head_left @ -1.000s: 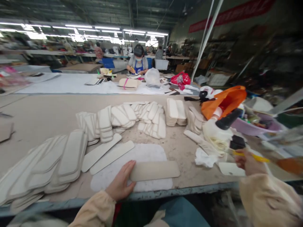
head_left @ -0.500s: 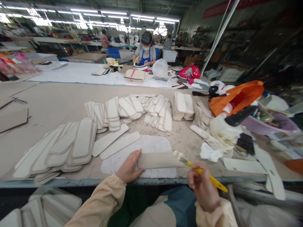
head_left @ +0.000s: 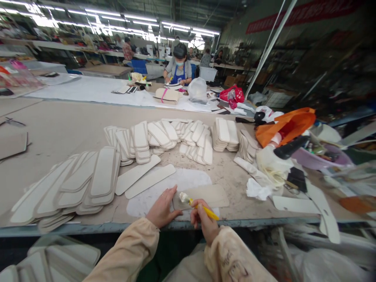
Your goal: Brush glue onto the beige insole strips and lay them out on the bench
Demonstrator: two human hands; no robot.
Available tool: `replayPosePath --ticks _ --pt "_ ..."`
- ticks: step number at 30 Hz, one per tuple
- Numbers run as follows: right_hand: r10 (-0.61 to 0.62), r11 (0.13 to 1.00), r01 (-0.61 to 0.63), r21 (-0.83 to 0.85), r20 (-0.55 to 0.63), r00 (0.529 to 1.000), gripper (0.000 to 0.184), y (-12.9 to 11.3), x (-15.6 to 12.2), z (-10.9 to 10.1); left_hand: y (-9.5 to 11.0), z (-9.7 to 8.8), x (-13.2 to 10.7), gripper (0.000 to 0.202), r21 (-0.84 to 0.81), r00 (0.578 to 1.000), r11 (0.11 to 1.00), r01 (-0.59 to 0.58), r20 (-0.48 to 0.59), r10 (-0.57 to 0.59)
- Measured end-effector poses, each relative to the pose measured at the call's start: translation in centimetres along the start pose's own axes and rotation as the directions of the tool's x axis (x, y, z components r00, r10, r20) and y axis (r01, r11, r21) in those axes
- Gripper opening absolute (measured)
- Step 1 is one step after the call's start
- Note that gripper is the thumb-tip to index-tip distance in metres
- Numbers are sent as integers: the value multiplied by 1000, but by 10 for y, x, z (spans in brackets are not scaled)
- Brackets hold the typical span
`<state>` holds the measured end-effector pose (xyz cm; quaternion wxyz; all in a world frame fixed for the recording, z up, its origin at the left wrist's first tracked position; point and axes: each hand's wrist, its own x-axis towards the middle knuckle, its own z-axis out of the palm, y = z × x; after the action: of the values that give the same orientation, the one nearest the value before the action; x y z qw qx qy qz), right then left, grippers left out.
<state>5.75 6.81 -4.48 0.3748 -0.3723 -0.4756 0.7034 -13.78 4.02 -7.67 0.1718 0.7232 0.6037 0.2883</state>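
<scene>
A flat beige strip with rounded corners lies on a white sheet at the table's front edge. My left hand rests at the strip's left end, fingers stretched out and thumb apart. In my right hand is a yellow-handled brush, held like a pen. White paste coats its bristles, which are over the left part of the strip, close to my left fingers. Two pale strips lie side by side, partly on the sheet, just beyond my left hand.
Fanned piles of strips cover the left, and more stacks stand farther back. On the right are a white plastic jug, crumpled tissue, an orange bag and a purple basin. A co-worker sits across the table.
My right hand has carried the brush leftward, from the strip's right end to its left part near my left hand. The left hand stays in place on the strip.
</scene>
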Motion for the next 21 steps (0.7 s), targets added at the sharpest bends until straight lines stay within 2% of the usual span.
replayPosePath --ticks 8,13,21 --pt "24 999 -22 -47 56 998 43 15 7 5 -2 1 0 92 27 1000 1000 3 8 -4" --pt "10 997 -17 -78 -89 996 44 8 8 -9 -2 2 0 93 72 1000 997 0 28 -3" --pt "-70 995 41 -92 -338 938 45 -9 9 -59 -5 4 -1 82 153 1000 988 -3 30 -2"
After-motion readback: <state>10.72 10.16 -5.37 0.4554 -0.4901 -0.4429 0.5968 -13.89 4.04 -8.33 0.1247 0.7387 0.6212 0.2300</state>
